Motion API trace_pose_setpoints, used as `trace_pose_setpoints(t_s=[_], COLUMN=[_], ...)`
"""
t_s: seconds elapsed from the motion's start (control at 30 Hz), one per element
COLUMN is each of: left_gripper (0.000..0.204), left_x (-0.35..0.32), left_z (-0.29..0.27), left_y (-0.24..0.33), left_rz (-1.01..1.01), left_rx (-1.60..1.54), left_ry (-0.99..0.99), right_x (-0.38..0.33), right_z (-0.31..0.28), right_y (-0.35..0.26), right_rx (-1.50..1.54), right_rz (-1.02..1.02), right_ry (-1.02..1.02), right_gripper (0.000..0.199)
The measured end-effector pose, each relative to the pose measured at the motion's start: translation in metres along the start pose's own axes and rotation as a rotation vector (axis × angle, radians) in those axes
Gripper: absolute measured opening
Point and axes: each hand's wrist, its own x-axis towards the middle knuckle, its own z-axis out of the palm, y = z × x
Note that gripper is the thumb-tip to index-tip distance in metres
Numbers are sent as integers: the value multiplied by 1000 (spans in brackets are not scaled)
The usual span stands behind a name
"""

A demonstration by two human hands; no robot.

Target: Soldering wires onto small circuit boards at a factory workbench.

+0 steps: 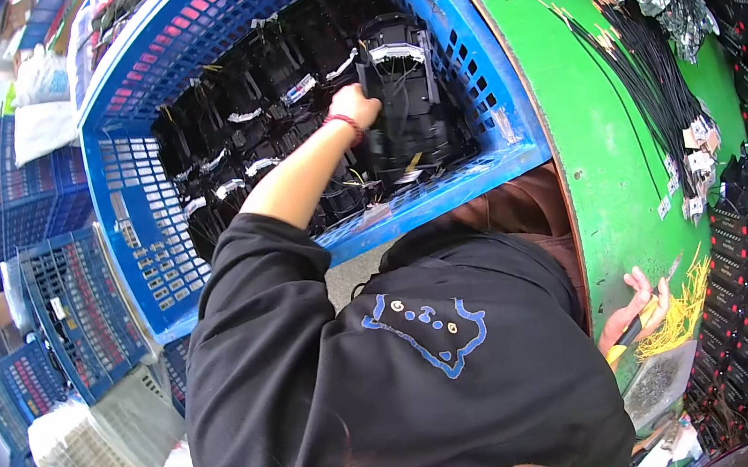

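Head view: left hand (pixel 353 104) clamps the upright black plastic housing (pixel 400 88) in the blue crate (pixel 486 77), right hand (pixel 634 303) pinching a tool far off.

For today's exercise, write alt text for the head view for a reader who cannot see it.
The person's left hand grips a black plastic assembly inside a blue crate full of similar parts. The right hand holds a yellow-handled tool at the edge of a green table strewn with black wire bundles.

Glossy blue plastic crate (pixel 489 105) (latticed walls), matt black plastic parts (pixel 403 97)
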Motion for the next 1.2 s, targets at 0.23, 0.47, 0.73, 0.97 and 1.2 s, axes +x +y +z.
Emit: trace_pose_setpoints(t_s=[0.23, 0.47, 0.73, 0.97, 1.2], left_gripper=[39, 29, 45, 11, 11], left_x=[-6, 26, 22, -39, -164], left_z=[94, 113, 88, -59, 28], left_y=[40, 12, -13, 154, 355], left_rz=[-235, -487, -309, 487, 1490], left_rx=[26, -130, -291, -767, -42], left_ry=[26, -70, 61, 17, -205], right_x=[8, 10, 2, -4, 4], right_z=[4, 6, 3, -38, -50], right_y=[3, 7, 9, 20, 24], right_rx=[14, 99, 229, 163, 250], right_rz=[40, 69, 105, 95, 234], right_ry=[11, 14, 53, 188, 157], right_gripper=[38, 38, 29, 15, 17])
